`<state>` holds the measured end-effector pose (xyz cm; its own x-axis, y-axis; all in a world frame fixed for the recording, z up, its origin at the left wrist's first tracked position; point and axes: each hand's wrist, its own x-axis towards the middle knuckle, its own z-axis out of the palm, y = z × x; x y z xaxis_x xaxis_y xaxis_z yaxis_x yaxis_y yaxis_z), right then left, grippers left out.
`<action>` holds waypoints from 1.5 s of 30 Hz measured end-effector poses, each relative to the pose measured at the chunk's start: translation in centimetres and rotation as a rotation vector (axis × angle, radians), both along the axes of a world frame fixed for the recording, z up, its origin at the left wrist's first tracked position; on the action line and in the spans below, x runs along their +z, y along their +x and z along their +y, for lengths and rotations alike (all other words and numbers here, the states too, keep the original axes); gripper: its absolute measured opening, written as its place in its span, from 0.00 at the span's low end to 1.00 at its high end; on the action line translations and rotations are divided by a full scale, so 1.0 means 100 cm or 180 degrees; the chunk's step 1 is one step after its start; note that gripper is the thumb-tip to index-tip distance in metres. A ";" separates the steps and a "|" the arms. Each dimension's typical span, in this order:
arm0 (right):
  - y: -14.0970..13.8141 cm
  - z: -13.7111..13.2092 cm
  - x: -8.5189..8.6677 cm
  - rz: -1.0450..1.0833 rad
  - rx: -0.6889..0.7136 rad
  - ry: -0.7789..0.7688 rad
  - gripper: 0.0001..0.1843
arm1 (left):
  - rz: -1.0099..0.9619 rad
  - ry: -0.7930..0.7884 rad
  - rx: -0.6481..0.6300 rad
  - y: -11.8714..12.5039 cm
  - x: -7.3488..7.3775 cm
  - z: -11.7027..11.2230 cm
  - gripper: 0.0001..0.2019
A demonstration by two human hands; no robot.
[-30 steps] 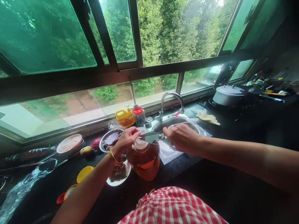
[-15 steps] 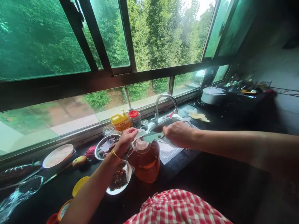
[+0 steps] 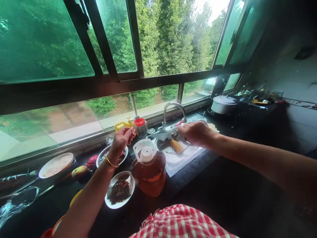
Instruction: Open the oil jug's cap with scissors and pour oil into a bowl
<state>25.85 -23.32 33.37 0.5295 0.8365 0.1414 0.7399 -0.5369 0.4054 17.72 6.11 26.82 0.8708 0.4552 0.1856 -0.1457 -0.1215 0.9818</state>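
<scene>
A pair of scissors [image 3: 164, 139] is in my right hand [image 3: 198, 133], which is closed around its handles above the sink. The blades point left. My left hand [image 3: 122, 138] is raised left of the jug, thumb and fingers pinched together; a small pale bit shows at the fingertips, too small to name. Between and below my hands stands a big clear plastic jug [image 3: 150, 180] of amber-brown liquid, upright, with a white cap [image 3: 146, 153] and a translucent carrying handle [image 3: 141, 145]. Neither hand touches the jug.
A white bowl of dark seasonings [image 3: 120, 190] stands left of the jug, a metal basin [image 3: 101, 157] behind it. The sink [image 3: 173, 167], faucet [image 3: 173, 104] and red-lidded jar [image 3: 140, 122] are beyond. A white-lidded pot [image 3: 223, 105] stands at the far right.
My left hand has come away from the jug's cap, up and to the left. My right hand has drawn the scissors off the cap, right and away over the sink.
</scene>
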 end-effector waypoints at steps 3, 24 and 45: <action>0.010 -0.035 -0.016 -0.0080 -0.0541 0.0414 0.12 | -0.0002 0.1030 -0.0317 0.021 0.013 -0.018 0.15; 0.144 -0.124 -0.061 0.0342 0.0771 0.1285 0.21 | 0.1409 0.1499 -0.0722 -0.005 -0.069 -0.218 0.08; 0.024 0.036 0.017 -0.0490 0.1294 -0.0831 0.15 | 0.3110 0.1985 0.0749 -0.123 -0.227 -0.090 0.18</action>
<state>28.30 -19.73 35.08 0.1431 0.9885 -0.0492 0.7890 -0.0840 0.6086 5.44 -2.93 4.16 0.6735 0.6899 -0.2656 0.7239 -0.5427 0.4259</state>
